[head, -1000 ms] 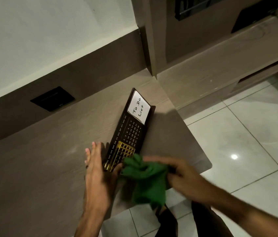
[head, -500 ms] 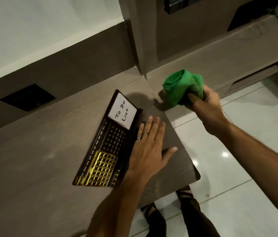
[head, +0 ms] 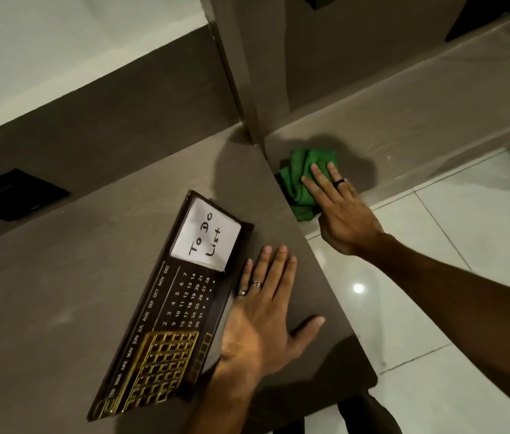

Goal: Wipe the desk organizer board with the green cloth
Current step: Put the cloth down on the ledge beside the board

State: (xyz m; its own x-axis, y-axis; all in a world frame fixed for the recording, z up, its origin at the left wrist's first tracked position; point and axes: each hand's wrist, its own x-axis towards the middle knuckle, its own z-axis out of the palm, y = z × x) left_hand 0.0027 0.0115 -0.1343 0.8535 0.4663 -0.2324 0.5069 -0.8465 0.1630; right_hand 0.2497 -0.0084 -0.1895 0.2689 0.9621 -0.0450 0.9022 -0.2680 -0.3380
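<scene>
The dark desk organizer board (head: 166, 321) lies flat on the brown desk (head: 59, 292), with a white "To Do List" card at its far end, a printed calendar in the middle and a gold grid near me. My left hand (head: 263, 317) rests flat on the desk, fingers spread, touching the board's right edge. The crumpled green cloth (head: 300, 183) lies on a lower ledge (head: 404, 136) to the right of the desk. My right hand (head: 338, 208) lies on the cloth with fingers extended, not gripping it.
A black recessed socket plate (head: 12, 195) sits in the back panel at left. A vertical partition (head: 231, 64) rises between desk and ledge. White tiled floor (head: 451, 277) lies to the right, with my feet (head: 366, 411) below the desk's edge.
My right hand carried the cloth away from the board, up and to the right, then set it down on the ledge and loosened its grip. My left hand shifted to the board's right side.
</scene>
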